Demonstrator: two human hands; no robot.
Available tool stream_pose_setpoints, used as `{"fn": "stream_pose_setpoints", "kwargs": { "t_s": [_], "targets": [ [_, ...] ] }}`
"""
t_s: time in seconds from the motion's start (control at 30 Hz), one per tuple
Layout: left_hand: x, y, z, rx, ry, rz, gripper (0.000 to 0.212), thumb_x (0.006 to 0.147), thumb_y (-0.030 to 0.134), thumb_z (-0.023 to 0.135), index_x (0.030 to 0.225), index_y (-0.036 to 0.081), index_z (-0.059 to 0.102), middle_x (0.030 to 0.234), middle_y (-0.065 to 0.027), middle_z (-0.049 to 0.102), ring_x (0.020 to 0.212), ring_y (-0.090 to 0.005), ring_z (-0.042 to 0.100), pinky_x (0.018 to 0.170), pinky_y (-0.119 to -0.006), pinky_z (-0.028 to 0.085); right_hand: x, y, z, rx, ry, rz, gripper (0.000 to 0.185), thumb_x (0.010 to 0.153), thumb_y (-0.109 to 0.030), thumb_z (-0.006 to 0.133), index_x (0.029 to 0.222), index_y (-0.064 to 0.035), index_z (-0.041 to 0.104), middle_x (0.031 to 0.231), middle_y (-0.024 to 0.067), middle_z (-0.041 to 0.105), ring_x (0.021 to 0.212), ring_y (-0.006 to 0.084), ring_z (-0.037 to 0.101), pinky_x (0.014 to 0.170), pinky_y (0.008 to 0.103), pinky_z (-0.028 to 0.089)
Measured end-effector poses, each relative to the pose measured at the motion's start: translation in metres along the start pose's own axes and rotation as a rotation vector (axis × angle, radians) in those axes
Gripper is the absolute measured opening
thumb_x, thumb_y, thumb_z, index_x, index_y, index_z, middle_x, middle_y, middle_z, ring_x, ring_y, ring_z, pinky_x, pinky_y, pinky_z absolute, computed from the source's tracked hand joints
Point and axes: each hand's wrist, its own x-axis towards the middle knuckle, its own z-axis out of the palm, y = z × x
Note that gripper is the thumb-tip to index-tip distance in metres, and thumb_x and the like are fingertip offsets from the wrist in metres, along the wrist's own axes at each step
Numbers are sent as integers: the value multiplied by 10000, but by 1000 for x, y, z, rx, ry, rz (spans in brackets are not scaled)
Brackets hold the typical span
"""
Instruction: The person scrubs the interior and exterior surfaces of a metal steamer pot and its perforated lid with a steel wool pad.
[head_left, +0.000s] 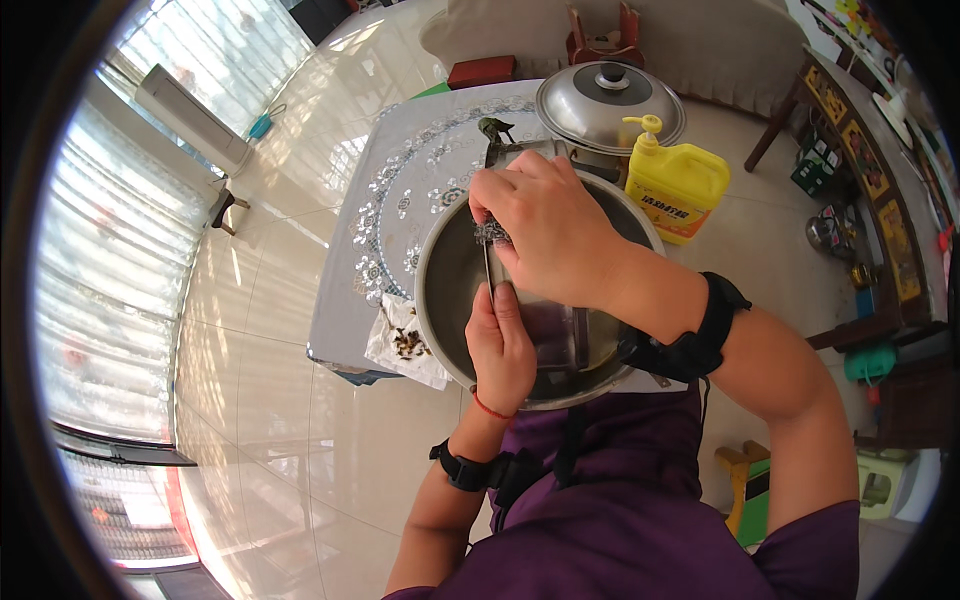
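My left hand (502, 345) grips a flat metal piece (489, 276) by its thin edge, thumb on top, above a wide metal basin (429, 300). My right hand (559, 225) pinches a steel wool scourer (489, 231) against the far part of that edge. The right hand covers much of the metal piece, so its full shape is hidden. Inside the basin, below the hands, a dark rectangular shape (555, 334) shows; whether it is an object or a reflection is unclear. Behind the right hand lies another flat metal object (536, 148), partly hidden.
A patterned cloth covers the table (352, 225). White tissue (382, 337) with dark scraps lies left of the basin. Beyond it stand a yellow pump bottle (679, 180) and a domed metal lid (555, 97). A dark green item (495, 129) sits near the lid.
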Motion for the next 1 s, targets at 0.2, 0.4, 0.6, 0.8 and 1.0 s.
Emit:
{"fn": "stream_pose_setpoints", "kwargs": {
  "t_s": [0.2, 0.4, 0.6, 0.8, 1.0],
  "targets": [
    [-6, 4, -3, -14, -42, -59, 294, 1033, 235, 406, 905, 6, 539, 744, 64, 484, 684, -27, 387, 583, -202, 342, 34, 33, 1, 57, -88, 255, 236, 685, -71, 654, 904, -87, 569, 865, 78, 657, 900, 324, 610, 787, 446, 451],
    [-7, 1, -7, -53, -67, -86, 269, 1028, 193, 404, 907, -7, 538, 700, 27, 489, 657, -55, 385, 565, -232, 356, 62, 68, 3, 105, -195, 483, 236, 675, -90, 640, 898, -37, 586, 895, 159, 650, 875, 341, 618, 771, 393, 493],
    [-6, 3, -6, -49, -44, -35, 270, 1029, 190, 400, 892, -3, 529, 684, 40, 459, 644, -47, 359, 551, -231, 336, 53, 47, 7, -56, -134, 447, 254, 681, -98, 672, 911, -58, 570, 901, 130, 652, 886, 335, 615, 775, 421, 489],
    [-7, -1, -9, 34, -49, -82, 270, 1028, 196, 404, 866, 6, 508, 673, 42, 435, 629, -49, 343, 535, -237, 310, 16, 10, 3, 1, -43, 164, 247, 677, -56, 668, 877, -95, 528, 853, 48, 625, 893, 301, 567, 779, 435, 417],
    [-5, -1, -5, 43, -42, -48, 277, 1024, 197, 415, 833, 10, 489, 648, 29, 404, 614, -54, 330, 512, -255, 288, 20, 19, -7, -57, -30, 160, 238, 709, -51, 616, 941, -44, 564, 893, 104, 668, 942, 315, 577, 800, 439, 430]
  ]
}}
